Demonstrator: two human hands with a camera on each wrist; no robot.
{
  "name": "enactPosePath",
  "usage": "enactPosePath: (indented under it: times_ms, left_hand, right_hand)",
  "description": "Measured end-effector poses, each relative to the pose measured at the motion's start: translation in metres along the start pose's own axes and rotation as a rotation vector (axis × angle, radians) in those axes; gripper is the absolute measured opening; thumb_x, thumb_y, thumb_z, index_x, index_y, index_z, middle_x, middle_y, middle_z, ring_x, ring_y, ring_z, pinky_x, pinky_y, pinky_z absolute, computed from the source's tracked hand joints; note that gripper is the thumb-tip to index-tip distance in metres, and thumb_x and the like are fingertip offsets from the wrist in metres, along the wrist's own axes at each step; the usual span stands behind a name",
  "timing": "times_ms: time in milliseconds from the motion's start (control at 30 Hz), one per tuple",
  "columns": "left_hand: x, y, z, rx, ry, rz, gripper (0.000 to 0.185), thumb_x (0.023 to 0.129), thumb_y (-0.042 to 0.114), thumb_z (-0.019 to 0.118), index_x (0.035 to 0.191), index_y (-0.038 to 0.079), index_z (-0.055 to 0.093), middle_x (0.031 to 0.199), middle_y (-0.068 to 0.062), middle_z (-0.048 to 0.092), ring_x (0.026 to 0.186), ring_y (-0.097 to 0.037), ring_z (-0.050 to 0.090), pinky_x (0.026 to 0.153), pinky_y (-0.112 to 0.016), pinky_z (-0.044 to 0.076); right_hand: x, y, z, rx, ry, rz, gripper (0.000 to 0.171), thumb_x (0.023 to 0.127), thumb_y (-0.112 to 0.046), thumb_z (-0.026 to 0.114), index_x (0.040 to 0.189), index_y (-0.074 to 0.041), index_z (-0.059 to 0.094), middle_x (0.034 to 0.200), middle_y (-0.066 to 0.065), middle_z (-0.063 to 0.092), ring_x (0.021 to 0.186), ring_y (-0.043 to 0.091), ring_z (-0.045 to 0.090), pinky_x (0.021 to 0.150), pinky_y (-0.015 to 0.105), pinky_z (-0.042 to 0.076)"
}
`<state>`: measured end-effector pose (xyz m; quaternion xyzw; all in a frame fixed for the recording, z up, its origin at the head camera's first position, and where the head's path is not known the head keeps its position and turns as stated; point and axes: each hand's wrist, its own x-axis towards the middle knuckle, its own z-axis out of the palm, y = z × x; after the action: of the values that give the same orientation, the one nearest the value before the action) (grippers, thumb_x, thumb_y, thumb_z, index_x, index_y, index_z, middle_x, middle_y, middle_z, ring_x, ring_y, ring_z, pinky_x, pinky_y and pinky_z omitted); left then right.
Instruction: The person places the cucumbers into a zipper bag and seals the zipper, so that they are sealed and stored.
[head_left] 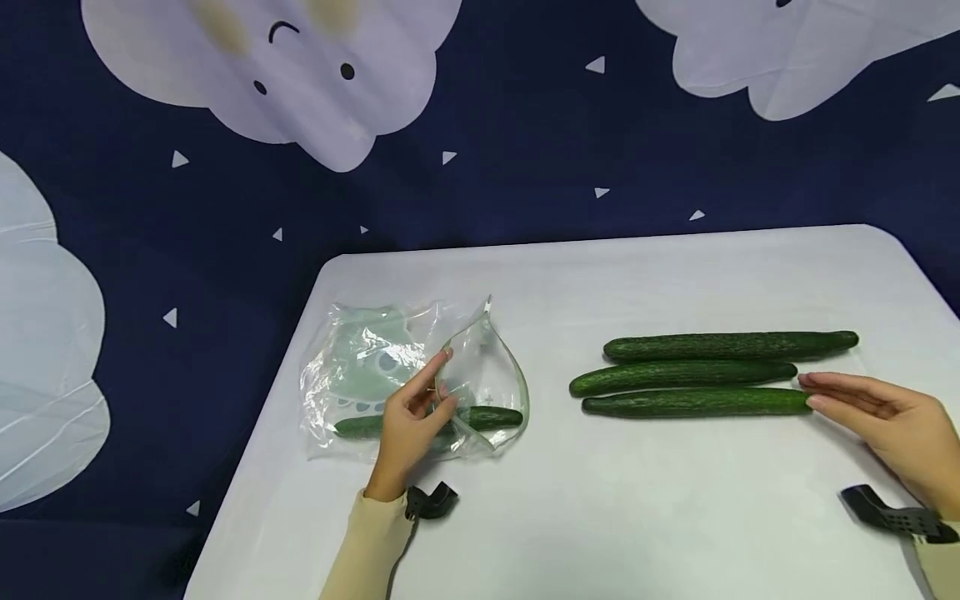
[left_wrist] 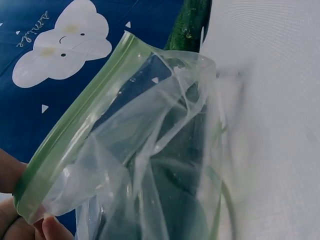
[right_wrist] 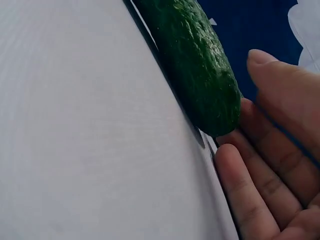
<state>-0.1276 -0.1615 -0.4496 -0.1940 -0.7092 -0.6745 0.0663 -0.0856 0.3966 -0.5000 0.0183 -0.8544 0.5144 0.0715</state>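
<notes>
My left hand (head_left: 411, 425) pinches the rim of a clear zip bag (head_left: 375, 354) at the table's left; its green zip strip (left_wrist: 75, 117) lies between finger and thumb in the left wrist view. The bag's mouth gapes to the right. Inside lies one cucumber (head_left: 497, 417), partly hidden by the hand. At the right, my right hand (head_left: 888, 412) is at the end of the nearest cucumber (head_left: 693, 403), thumb and fingers extended. In the right wrist view that cucumber's rounded tip (right_wrist: 220, 112) is right at the fingers. Beyond it lie a middle cucumber (head_left: 682, 377) and a far cucumber (head_left: 727, 346).
A white table (head_left: 570, 517) carries everything. A dark blue cloth (head_left: 517, 108) with pale clouds and triangles hangs behind it. Each wrist wears a black mount, the left mount (head_left: 432, 502) close to the tabletop.
</notes>
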Motion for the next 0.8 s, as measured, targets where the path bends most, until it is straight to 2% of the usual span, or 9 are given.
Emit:
enactPosePath:
  times_ms: [167,267,400,533,600,800]
  left_hand:
    - [-0.001,0.001,-0.002,-0.004,-0.01,0.011,0.058,0.08,-0.02,0.058,0.135,-0.009,0.042,0.136,-0.024,0.044,0.081,-0.025,0.048,0.072,-0.026,0.046]
    - [-0.001,0.001,-0.003,-0.005,-0.004,0.005,0.059,0.08,-0.021,0.058,0.135,-0.009,0.042,0.136,-0.023,0.045,0.08,-0.026,0.048,0.071,-0.025,0.045]
    - [-0.002,0.002,-0.003,-0.011,0.001,-0.016,0.059,0.08,-0.02,0.059,0.135,-0.007,0.043,0.137,-0.019,0.046,0.08,-0.025,0.048,0.072,-0.025,0.046]
    - [-0.001,0.001,-0.004,-0.018,0.001,-0.022,0.059,0.079,-0.02,0.058,0.135,-0.007,0.044,0.136,-0.019,0.046,0.08,-0.026,0.047,0.071,-0.025,0.046]
    - [-0.002,0.0,-0.004,-0.017,0.001,-0.02,0.059,0.079,-0.02,0.059,0.135,-0.007,0.044,0.136,-0.02,0.046,0.08,-0.026,0.047,0.071,-0.025,0.046]
    - [-0.003,-0.001,-0.004,-0.018,-0.001,-0.021,0.06,0.079,-0.019,0.059,0.136,-0.006,0.043,0.137,-0.019,0.046,0.081,-0.025,0.048,0.072,-0.026,0.046]
  right_hand:
    - [-0.002,-0.001,0.005,-0.063,-0.019,0.007,0.042,0.086,0.002,0.064,0.126,0.004,0.054,0.114,-0.009,0.06,0.101,-0.002,0.057,0.079,0.015,0.047]
    - [-0.002,-0.002,0.008,-0.092,-0.061,0.007,0.044,0.085,-0.001,0.067,0.127,0.002,0.054,0.116,-0.009,0.057,0.101,-0.005,0.056,0.078,0.015,0.048]
    - [0.001,-0.011,0.016,-0.183,-0.135,-0.026,0.046,0.082,-0.011,0.073,0.125,-0.008,0.058,0.12,-0.005,0.056,0.107,-0.011,0.049,0.08,0.008,0.043]
    - [0.002,-0.023,0.028,-0.307,-0.186,-0.06,0.051,0.076,-0.026,0.078,0.124,-0.026,0.061,0.123,-0.005,0.057,0.112,-0.016,0.038,0.083,-0.001,0.03]
    - [0.003,-0.026,0.03,-0.348,-0.195,-0.086,0.053,0.073,-0.029,0.08,0.123,-0.031,0.061,0.124,-0.006,0.057,0.112,-0.016,0.037,0.082,-0.002,0.026]
    - [0.001,-0.027,0.031,-0.363,-0.202,-0.128,0.048,0.071,-0.028,0.082,0.117,-0.032,0.066,0.126,-0.002,0.058,0.116,-0.016,0.035,0.085,-0.003,0.02]
